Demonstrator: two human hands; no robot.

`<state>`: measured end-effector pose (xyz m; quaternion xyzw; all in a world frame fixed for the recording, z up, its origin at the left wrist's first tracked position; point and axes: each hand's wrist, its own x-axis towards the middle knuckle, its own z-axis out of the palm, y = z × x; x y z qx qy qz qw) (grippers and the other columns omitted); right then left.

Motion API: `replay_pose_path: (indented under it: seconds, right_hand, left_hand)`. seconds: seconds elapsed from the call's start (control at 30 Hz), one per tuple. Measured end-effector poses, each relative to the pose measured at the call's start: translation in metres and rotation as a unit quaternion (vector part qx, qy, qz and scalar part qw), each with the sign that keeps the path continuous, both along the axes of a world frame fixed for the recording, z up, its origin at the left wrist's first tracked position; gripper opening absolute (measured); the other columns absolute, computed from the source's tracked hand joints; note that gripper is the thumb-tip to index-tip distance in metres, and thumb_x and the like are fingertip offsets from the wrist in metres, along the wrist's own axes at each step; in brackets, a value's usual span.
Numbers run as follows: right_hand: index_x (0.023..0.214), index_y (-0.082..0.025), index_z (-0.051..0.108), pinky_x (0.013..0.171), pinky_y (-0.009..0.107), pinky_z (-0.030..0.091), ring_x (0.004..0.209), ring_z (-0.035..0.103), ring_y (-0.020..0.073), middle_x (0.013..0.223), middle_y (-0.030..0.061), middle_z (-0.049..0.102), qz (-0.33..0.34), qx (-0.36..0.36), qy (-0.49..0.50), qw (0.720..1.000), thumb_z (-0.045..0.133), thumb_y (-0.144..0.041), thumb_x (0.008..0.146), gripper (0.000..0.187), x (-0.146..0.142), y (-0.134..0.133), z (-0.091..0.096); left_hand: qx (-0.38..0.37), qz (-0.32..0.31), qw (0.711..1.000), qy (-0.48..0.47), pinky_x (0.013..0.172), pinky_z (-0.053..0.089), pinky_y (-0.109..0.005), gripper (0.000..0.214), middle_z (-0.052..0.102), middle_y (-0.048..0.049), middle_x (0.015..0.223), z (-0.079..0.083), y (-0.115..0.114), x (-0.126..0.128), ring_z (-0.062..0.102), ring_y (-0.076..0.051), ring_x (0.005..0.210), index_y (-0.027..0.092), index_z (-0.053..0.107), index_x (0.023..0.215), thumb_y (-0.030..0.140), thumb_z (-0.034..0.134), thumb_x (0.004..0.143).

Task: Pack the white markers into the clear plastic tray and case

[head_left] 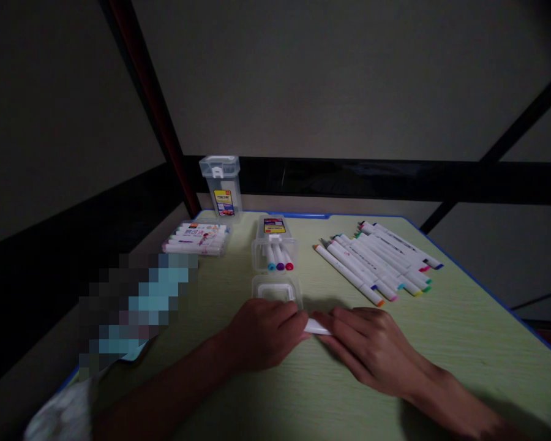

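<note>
Both my hands rest on the pale green table (463, 331) and meet on one white marker (316, 328). My left hand (261, 334) is curled closed around the marker's left end. My right hand (371, 349) lies over its right end with fingers pressed on it. Most of the marker is hidden by the hands. Just beyond my left hand lies an open clear plastic marker case (275, 248) with three markers in it, their blue, purple and red caps facing me; its lid (275, 289) is folded toward me.
A row of several loose white markers (379, 263) lies at the right. A clear pack of markers (196, 239) lies at the left, and an upright clear case (221, 185) stands at the far edge. A blurred patch (135, 309) covers the left table edge.
</note>
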<state>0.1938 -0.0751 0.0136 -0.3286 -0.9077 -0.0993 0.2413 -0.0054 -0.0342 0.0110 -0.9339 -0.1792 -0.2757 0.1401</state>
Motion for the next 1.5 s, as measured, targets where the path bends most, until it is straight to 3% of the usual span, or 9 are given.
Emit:
replay_pose_path:
  seconds: [0.47, 0.8, 1.27, 1.5]
  right_hand:
    - [0.091, -0.009, 0.058, 0.044, 0.026, 0.04, 0.05, 0.055, 0.0132, 0.065, 0.004, 0.059, -0.042, -0.017, 0.071, 0.996, 0.034, -0.025, 0.093, 0.029, 0.005, -0.001, 0.0]
    - [0.1, -0.01, 0.055, 0.05, 0.026, 0.045, 0.057, 0.057, 0.0141, 0.07, 0.0051, 0.06, -0.018, -0.02, 0.047, 0.999, 0.033, -0.023, 0.094, 0.027, 0.012, 0.004, 0.006]
    - [0.095, -0.011, 0.057, 0.052, 0.029, 0.043, 0.061, 0.056, 0.017, 0.072, 0.0075, 0.06, -0.061, 0.012, 0.024, 0.998, 0.033, -0.023, 0.094, 0.027, 0.017, 0.007, 0.008]
    - [0.093, -0.011, 0.057, 0.054, 0.028, 0.043, 0.062, 0.056, 0.0161, 0.073, 0.007, 0.06, -0.051, -0.01, 0.024, 0.998, 0.032, -0.024, 0.094, 0.027, 0.017, 0.008, 0.006]
  left_hand:
    - [-0.005, 0.057, 0.993, -0.1, 0.045, 0.042, -0.024, 0.036, 0.057, -0.002, 0.062, 0.001, 0.007, -0.005, 0.055, -0.014, 0.052, 0.014, 0.055, 0.072, 0.041, 0.039, 0.089]
    - [-0.012, 0.002, 0.997, -0.077, 0.053, 0.046, -0.022, 0.029, 0.055, -0.0029, 0.07, -0.001, 0.013, -0.006, 0.054, -0.013, 0.062, 0.012, 0.053, 0.083, 0.031, 0.033, 0.093]
    - [-0.06, -0.017, 0.997, -0.052, 0.069, 0.052, -0.027, 0.027, 0.057, -0.0083, 0.088, -0.004, 0.013, -0.005, 0.055, -0.015, 0.079, 0.007, 0.045, 0.111, 0.019, 0.027, 0.094]
    - [-0.052, -0.003, 0.998, -0.037, 0.062, 0.051, -0.025, 0.029, 0.058, -0.0064, 0.081, -0.005, 0.012, -0.005, 0.056, -0.015, 0.072, 0.008, 0.047, 0.108, 0.021, 0.025, 0.095]
